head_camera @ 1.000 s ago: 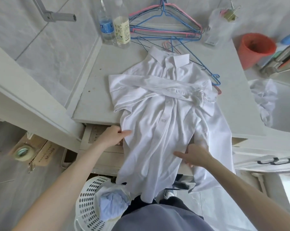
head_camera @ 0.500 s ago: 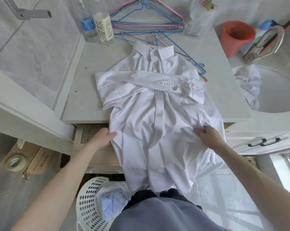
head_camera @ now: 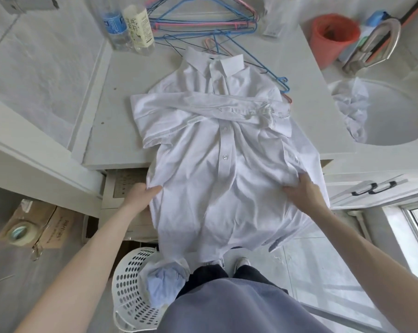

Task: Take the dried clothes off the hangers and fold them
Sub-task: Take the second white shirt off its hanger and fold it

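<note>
A: Which step is this?

B: Folding, I'd say. The white button-front cotton shirt is off its hanger and lies face up on the pale grey counter, collar at the far end, both sleeves crossed over the chest, and the lower half hanging over the near edge toward the person.

A: And the hands?

B: The left hand pinches the shirt's left side seam, thumb on top of the cloth and fingers under it. The right hand is closed on a bunch of fabric at the right side seam. Both are clamped on the shirt at about the counter's near edge.

A: What does the next move call for?

B: Probably lifting the hanging tail up and away onto the chest, both sides kept level so the placket stays straight and the crossed sleeves don't slip.

A: Anything left to do?

B: The pink and blue wire hangers lie empty at the far side. A pale blue garment sits in the white perforated plastic basket near the person's feet.

A: Any readable writing?

B: The two clear plastic bottles at the far left have labels, one blue, one cream with dark characters, too blurred to read. The brown cardboard box on the floor carries print I cannot make out.
</note>
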